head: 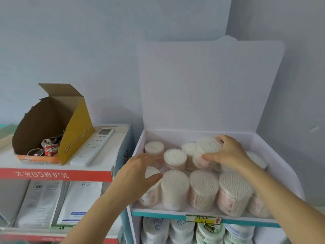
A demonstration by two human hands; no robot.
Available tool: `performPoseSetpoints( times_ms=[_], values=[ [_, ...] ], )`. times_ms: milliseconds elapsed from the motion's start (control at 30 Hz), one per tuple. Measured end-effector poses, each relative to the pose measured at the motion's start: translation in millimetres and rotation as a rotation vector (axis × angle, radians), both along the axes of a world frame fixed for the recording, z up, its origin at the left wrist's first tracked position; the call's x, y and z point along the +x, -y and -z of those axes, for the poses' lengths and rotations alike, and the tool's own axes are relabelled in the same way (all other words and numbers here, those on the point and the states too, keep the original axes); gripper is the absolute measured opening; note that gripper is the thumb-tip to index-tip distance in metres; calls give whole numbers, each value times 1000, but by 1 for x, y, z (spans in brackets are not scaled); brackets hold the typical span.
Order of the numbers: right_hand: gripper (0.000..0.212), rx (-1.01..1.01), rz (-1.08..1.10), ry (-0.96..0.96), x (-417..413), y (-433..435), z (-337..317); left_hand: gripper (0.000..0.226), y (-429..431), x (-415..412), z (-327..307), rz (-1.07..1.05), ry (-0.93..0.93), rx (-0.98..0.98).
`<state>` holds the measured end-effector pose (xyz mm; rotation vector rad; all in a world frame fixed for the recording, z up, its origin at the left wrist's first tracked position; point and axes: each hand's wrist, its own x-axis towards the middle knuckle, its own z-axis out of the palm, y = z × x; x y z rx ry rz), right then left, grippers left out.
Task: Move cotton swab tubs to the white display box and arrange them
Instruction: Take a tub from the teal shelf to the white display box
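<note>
Our right hand (228,154) gripped a cotton swab tub (208,147) from above, fingers curled round its rim. The tub sat higher than its neighbours in the back row of the white display box (274,155), whose lid stood upright against the wall. Our left hand (139,173) hung over the front-left tub (149,191) with its fingers wide and relaxed; we could not tell whether it touched. Three more tubs (204,184) stood upright along the front row. On the shelf to the left, a remote control (95,147) lay just beside an open cardboard box (47,124).
</note>
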<state>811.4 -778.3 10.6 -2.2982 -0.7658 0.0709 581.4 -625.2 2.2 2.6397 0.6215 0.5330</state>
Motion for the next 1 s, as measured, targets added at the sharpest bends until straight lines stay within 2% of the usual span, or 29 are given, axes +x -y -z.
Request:
performPoseSetpoints(
  times_ms=[233,367,633,833,1000],
  values=[
    [93,-14,3,-45,-1,15,-8,48,-6,14,1,60,27,20],
    [94,-99,-17,-50,-2,15,-2,49,-6,18,2,90,37,28],
    [70,-77,-98,-91,-14,-7,4,46,-12,3,5,19,15,-25],
    [61,62,-347,-28,-64,-44,-8,48,-12,-28,0,-115,-17,-33],
    [53,182,-618,-22,-118,-79,-19,46,-11,-93,-4,-334,-15,-12]
  ],
)
